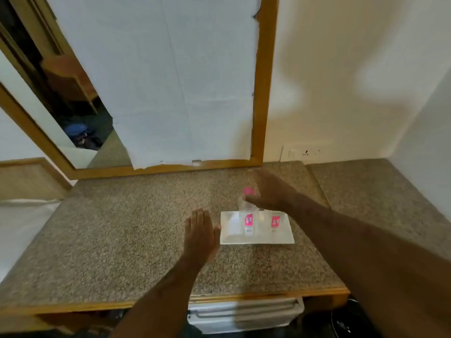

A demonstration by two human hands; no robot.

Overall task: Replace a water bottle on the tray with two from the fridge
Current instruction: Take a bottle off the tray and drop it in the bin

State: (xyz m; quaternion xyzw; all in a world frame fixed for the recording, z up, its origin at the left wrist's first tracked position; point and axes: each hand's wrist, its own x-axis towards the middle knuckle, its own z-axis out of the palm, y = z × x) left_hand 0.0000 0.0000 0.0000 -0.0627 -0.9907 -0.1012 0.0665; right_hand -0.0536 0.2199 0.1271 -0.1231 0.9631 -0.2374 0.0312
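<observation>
The right hand (267, 191) reaches over the tray (234, 236) and is at the shoulder of the left bottle (248, 215), thumb in front just under its pink cap (249, 191) and fingers spread behind it. The blur hides whether the fingers press the plastic, so I cannot tell if it truly has hold of the bottle or is only cupped around it. The left hand (200, 234) is open and flat, fingers straight and together, holding nothing, low over the counter (122, 228) just beside the tray's left edge.

2 bottles stand upright on the white rectangular tray, side by side and near each other; the right bottle (275, 220) is partly hidden by the right forearm, its cap out of sight. Both are clear plastic with a pink label on the front and small print on white below. With 2 already there, this looks like the setting-down or straightening stage.

To do it well, the grip should stay light at the shoulder, since thin clear plastic dents and a tall narrow bottle tips easily. Set the base flat, labels facing forward, then release straight upward so the forearm does not brush the neighbour. The left hand could steady the tray edge against sliding on the stone. The white fridge (246, 311) sits under the counter.
</observation>
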